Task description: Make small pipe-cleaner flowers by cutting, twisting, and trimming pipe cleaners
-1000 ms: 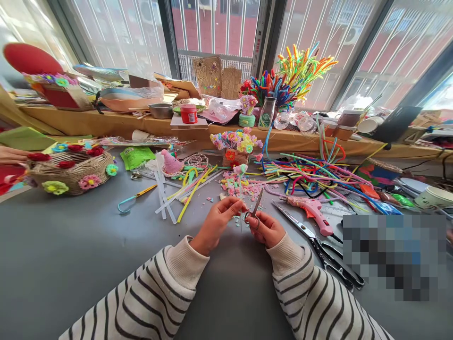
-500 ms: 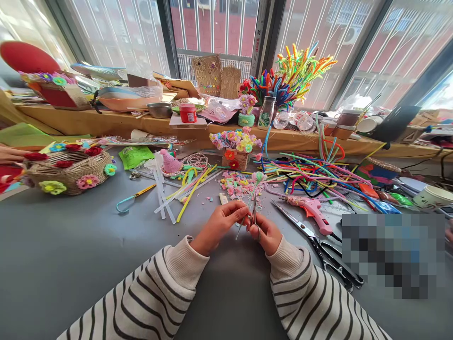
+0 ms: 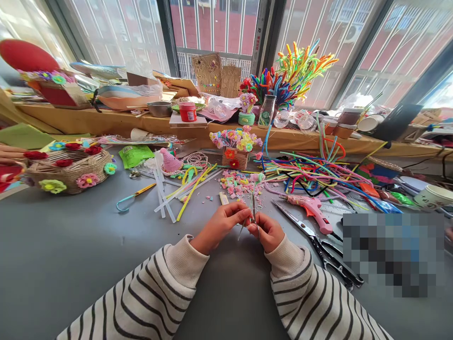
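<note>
My left hand (image 3: pixel 221 223) is closed, pinching the thin pale stem of a small pipe-cleaner flower (image 3: pixel 258 178) whose head is mint green and pink. In my right hand (image 3: pixel 268 232) is a pair of small silver scissors (image 3: pixel 254 206), fingers at the handle loops and blades pointing away from me. Stem and blades cross close together between my hands; whether the blades touch the stem I cannot tell. Just beyond lie many pink and yellow fluffy clippings (image 3: pixel 236 184) and a small cream-coloured stick (image 3: pixel 223 198).
Large black-handled scissors (image 3: pixel 320 245) and a pink glue gun (image 3: pixel 313 212) lie to the right. Behind them spreads a heap of pipe cleaners (image 3: pixel 304 171). Glue sticks (image 3: pixel 160 191) lie left of centre, and a flower-trimmed woven basket (image 3: pixel 71 177) stands far left, near another person's hand (image 3: pixel 10 155).
The flower head has shifted slightly, and the scissors in my right hand have tilted a little, their blades closer to the stem. My left hand stays almost in place.
</note>
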A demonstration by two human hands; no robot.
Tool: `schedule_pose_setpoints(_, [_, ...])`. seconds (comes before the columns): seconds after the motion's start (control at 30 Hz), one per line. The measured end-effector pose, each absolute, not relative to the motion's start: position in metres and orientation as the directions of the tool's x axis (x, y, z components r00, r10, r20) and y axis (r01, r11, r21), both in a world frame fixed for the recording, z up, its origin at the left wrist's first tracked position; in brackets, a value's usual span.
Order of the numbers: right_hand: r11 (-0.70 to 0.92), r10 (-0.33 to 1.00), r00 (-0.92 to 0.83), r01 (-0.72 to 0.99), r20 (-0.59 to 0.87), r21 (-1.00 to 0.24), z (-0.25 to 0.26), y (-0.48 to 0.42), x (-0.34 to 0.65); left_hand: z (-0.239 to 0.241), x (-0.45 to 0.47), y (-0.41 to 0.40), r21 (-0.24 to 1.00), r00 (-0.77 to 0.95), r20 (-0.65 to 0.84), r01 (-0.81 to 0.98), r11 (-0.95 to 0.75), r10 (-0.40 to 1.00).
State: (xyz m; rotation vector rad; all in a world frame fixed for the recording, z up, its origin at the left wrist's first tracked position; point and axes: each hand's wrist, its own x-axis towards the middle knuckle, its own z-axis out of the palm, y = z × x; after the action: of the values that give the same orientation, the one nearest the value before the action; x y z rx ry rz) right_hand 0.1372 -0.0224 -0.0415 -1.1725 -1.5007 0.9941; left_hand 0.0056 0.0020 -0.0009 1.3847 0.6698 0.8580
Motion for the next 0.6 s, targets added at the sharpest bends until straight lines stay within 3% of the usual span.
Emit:
schedule_pose_setpoints(0.17, [0.242,0.964,-0.147,0.144,0.222,-0.959,-0.0369,-0.0246,0.1358,-0.0001,0.0061,0.0013,0.993,0.555,0.061,-0.119,0.006,0.83])
schedule_pose_setpoints(0.6, [0.198,0.98,-0.022,0.258,0.199,-0.946,-0.0382,-0.0226,0.1373,-0.0037,0.0054,0.0045,0.991,0.525,0.094,-0.13,-0.03,0.846])
